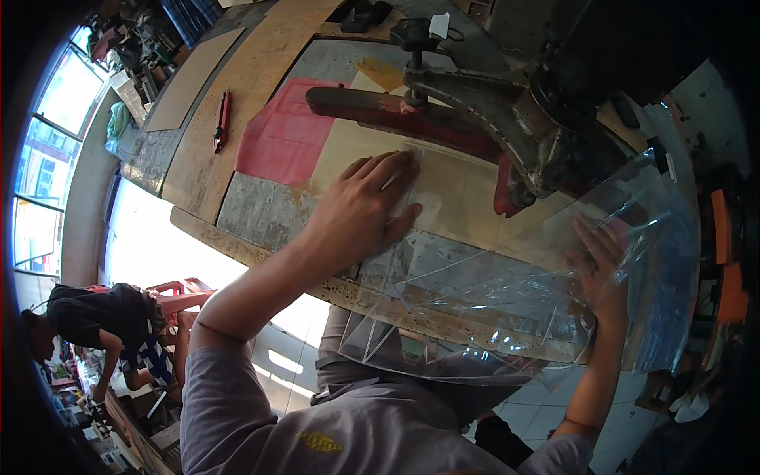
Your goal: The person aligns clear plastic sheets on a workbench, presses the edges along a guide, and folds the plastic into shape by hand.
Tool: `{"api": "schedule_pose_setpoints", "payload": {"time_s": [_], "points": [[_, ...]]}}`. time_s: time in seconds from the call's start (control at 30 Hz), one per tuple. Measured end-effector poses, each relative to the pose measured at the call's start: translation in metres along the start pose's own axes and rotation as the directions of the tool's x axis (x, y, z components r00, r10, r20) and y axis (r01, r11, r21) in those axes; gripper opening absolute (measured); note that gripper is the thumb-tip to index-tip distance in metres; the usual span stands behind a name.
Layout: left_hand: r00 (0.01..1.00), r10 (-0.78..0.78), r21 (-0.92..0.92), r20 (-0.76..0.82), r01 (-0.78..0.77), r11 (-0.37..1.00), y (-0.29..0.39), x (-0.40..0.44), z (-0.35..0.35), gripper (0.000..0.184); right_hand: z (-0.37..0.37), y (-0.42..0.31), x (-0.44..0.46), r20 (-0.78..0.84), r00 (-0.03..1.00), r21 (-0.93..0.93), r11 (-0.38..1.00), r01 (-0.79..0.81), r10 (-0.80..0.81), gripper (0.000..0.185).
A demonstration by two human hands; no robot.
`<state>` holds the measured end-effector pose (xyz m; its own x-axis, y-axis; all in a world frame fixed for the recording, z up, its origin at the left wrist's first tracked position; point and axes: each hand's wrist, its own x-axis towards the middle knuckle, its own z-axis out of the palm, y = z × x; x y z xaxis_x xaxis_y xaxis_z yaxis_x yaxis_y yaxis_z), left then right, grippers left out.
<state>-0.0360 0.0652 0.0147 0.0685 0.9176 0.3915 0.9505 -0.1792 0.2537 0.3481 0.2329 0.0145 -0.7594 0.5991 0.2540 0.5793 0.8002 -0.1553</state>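
My left hand (368, 198) presses down near the left edge of a clear plastic sheet (459, 293), its fingers stretched toward the machine's long red-edged arm (396, 115). The sheet lies over a tan board (451, 186) and hangs past the table's front edge. On the right, my right hand (598, 253) shows through the glossy plastic with its fingers apart; whether it grips the plastic is unclear. A red sheet (285, 134) lies left of the tan board.
A red cutter knife (222, 123) lies on the wooden part of the table (194, 150). The heavy metal machine bracket (507, 103) rises at the back right. Another person (103, 324) bends over at the lower left. Orange pieces (724, 261) stand at the far right.
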Motion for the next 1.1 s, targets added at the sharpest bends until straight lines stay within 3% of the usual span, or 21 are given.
{"api": "schedule_pose_setpoints", "payload": {"time_s": [1.1], "points": [[1.0, -0.018, -0.019, -0.01, 0.018, 1.0, 0.006, 0.003, -0.003, 0.046, -0.01, -0.007, 0.002, -0.025, 1.0, 0.013, 1.0, 0.004, -0.003, 0.05]]}}
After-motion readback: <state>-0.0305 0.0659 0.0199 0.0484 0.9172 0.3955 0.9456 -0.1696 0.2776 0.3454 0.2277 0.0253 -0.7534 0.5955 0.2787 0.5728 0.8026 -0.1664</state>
